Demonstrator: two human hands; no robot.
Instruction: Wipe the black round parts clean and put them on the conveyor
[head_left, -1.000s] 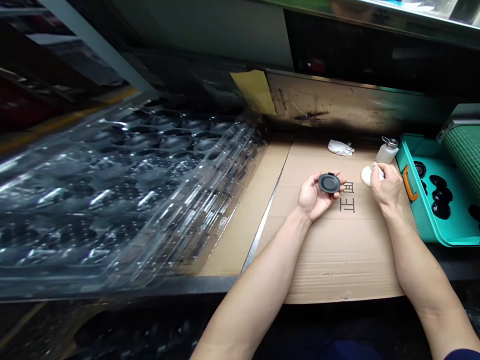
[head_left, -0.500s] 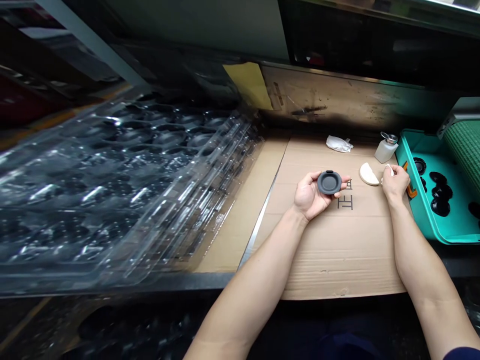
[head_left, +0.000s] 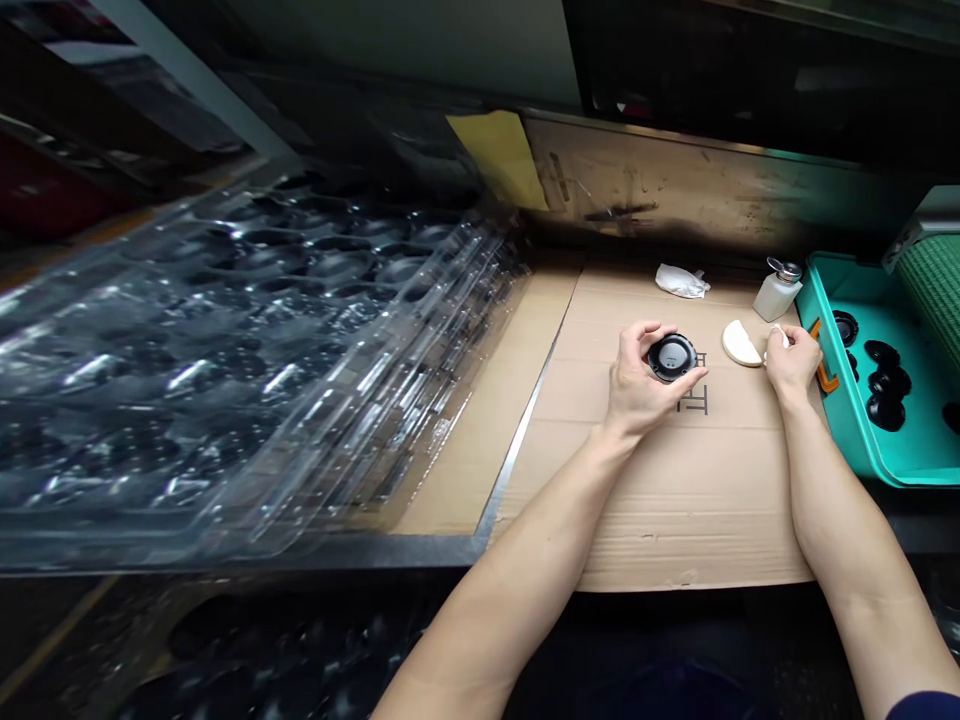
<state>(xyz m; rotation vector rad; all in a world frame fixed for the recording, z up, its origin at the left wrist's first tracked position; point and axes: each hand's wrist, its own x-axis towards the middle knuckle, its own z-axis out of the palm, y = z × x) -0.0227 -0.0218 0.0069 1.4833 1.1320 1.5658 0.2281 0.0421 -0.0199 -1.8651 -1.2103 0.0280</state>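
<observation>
Right grip (head_left: pixel 793 365) beside white pad (head_left: pixel 741 344)

A cardboard sheet (head_left: pixel 675 500) lay on the bench (head_left: pixel 247 553), with stacked plastic blister trays (head_left: pixel 225 370) to its left. On the cardboard: crumpled wipe (head_left: pixel 681 282) at the back, pump bottle (head_left: pixel 778 292) back right, pad (head_left: pixel 741 345) in front of the bottle, just beside the right hand (head_left: pixel 791 362), which pinched a small wipe (head_left: pixel 781 338). Left hand (head_left: pixel 641 390) held a round disc (head_left: pixel 671 357) above the sheet, left of the pad. Bin (head_left: pixel 847 440) sat right of the cardboard, round parts (head_left: pixel 885 385) inside.
</observation>
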